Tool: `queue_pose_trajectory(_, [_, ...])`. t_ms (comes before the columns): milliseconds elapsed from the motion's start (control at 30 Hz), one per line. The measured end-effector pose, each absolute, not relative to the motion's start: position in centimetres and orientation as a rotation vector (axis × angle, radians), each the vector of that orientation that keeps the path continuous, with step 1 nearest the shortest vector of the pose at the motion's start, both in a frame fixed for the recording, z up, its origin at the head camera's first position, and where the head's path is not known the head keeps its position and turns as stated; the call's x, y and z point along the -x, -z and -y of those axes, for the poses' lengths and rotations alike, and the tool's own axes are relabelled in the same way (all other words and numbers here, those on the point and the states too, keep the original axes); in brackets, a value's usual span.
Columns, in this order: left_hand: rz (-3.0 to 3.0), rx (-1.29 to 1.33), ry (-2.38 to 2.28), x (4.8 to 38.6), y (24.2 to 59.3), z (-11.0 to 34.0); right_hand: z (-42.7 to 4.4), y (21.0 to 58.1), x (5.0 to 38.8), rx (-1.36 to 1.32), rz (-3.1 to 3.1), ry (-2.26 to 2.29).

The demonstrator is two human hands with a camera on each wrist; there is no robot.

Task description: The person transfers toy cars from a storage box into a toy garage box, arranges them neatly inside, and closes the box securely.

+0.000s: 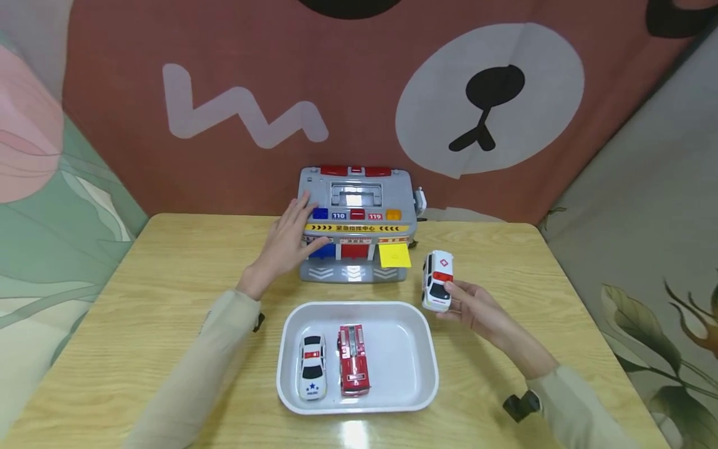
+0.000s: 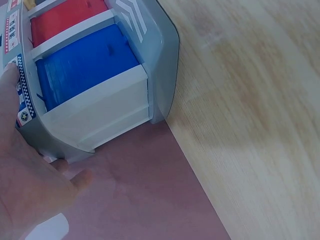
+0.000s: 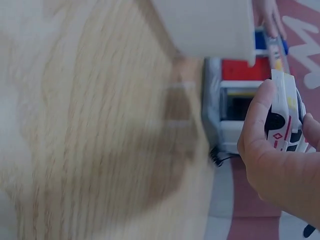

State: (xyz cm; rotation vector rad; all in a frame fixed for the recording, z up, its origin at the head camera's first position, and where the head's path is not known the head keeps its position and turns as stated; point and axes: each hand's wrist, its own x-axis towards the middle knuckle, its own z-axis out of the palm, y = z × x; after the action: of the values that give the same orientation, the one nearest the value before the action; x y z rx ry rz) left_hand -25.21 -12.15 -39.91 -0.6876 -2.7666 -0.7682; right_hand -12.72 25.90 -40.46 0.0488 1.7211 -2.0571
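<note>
A grey toy garage point(image 1: 356, 268) stands at the back of the table, with a blue door point(image 2: 90, 65), a red door point(image 1: 355, 251) and a raised yellow door point(image 1: 395, 255). My left hand point(image 1: 286, 240) rests with extended fingers on the garage's left side. To the right of the garage, my right hand point(image 1: 477, 310) pinches a white toy ambulance point(image 1: 437, 280) between thumb and fingers, above the table. In the right wrist view, the ambulance point(image 3: 283, 112) is partly covered by the fingers, and the bay behind the raised door looks dark inside.
In front of the garage sits a white tray point(image 1: 417, 406) holding a toy police car point(image 1: 312, 368) and a red toy fire truck point(image 1: 353, 360). A printed curtain point(image 1: 359, 81) hangs right behind the table point(image 1: 185, 262). A crank-like white piece point(image 1: 420, 202) sticks out at the garage's right.
</note>
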Motion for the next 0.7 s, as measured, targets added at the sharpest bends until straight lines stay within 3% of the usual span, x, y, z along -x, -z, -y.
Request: queue_pose_trajectory(700, [2.766, 0.669, 0.778, 25.1, 40.0, 12.0, -23.1, 43.4, 15.8, -0.128, -1.891, 1.836])
